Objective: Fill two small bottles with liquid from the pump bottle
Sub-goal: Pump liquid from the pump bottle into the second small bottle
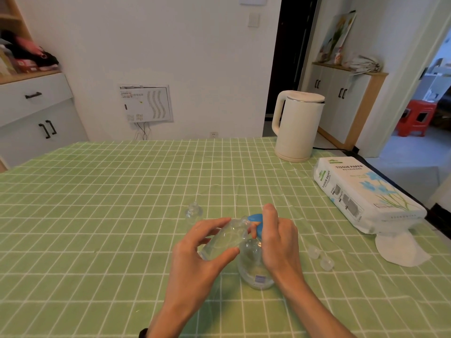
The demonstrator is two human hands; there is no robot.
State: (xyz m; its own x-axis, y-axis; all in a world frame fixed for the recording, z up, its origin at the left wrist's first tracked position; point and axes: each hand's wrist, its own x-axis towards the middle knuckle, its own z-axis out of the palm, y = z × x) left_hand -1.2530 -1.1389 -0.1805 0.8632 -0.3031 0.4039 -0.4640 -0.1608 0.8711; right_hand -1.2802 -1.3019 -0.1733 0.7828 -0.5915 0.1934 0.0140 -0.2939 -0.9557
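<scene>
- Left hand fingers curl around a tilted small bottle, its mouth at the blue pump head.
- Right hand presses on the pump bottle, fingers seemingly closed over the head.

Table covered with a green cloth in a white grid. White kettle upright at the far right edge, lid down, handle facing left. Nearer, on the right side, a pack of tissue paper lies flat, printed with blue flowers; one white tissue sticks out from under its near end onto the cloth. Behind the table a white wall with a vented panel low down, thin cables hanging below it. Left: white cabinet with dark handles, clutter on its top. Right: second cabinet, a picture leaning above it. Red stool through the doorway.
</scene>
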